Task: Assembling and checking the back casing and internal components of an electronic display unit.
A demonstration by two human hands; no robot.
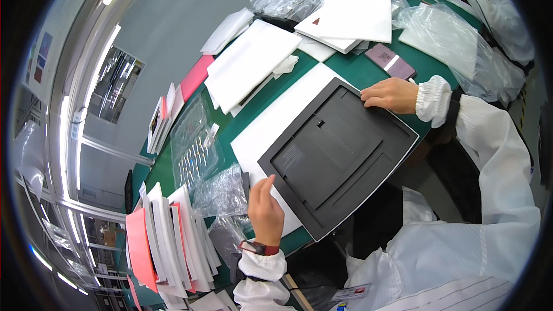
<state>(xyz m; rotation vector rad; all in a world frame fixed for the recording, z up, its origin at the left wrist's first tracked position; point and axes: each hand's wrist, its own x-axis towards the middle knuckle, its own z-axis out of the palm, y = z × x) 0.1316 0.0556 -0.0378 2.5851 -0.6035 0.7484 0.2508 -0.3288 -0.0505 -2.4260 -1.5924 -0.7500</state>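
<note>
A black, flat rectangular device housing (340, 155) with a recessed panel lies tilted across a white foam sheet (253, 148) on the green table. Its near edge reaches the table's front. My right hand (393, 95) has its fingers curled over the housing's far right edge; the thumb is hidden. By the left corner is my left hand (266, 216), fingers stretched upward and holding nothing that I can see. Whether it touches the housing is unclear. Crumpled clear bags (222, 190) lie just left of it.
A clear tray (196, 144) holds several small slim parts. Upright white and red foam sheets (173, 236) stand at lower left. More white foam sheets (253, 63) and a purple phone (390, 61) lie farther back. Another person's sleeve (507, 23) shows at upper right.
</note>
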